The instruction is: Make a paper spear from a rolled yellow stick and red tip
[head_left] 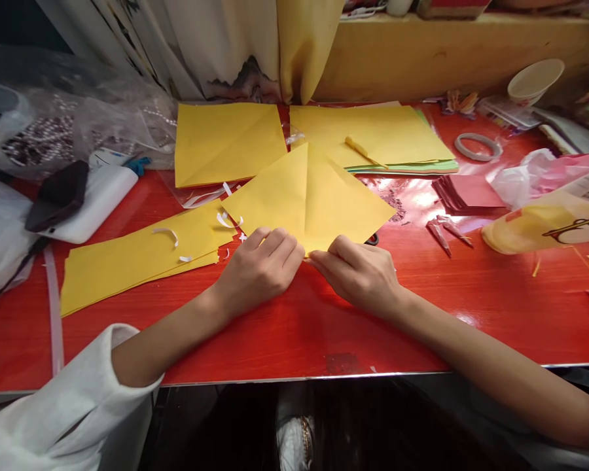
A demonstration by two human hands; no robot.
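Note:
A square sheet of yellow paper (pixel 341 196) lies cornerwise in front of me, a crease running from its far corner toward me. My left hand (pixel 267 261) has its fingers curled on the near left edge of the sheet. On the near right edge, my right hand (pixel 360 268) pinches the paper close to the near corner. Both hands rest low over the red table, their fingertips nearly meeting. Most of the near corner is hidden by the fingers. Part of a dark handle (pixel 372 239) peeks out from under the sheet on the right.
Yellow paper strips (pixel 137 258) with white scraps lie left. Behind are stacks of yellow sheets (pixel 226 140) and more coloured paper (pixel 373 127) bearing a rolled yellow piece (pixel 358 148). Right stand a tape roll (pixel 478 147), dark red squares (pixel 471 193) and a yellow drink cup (pixel 544 219).

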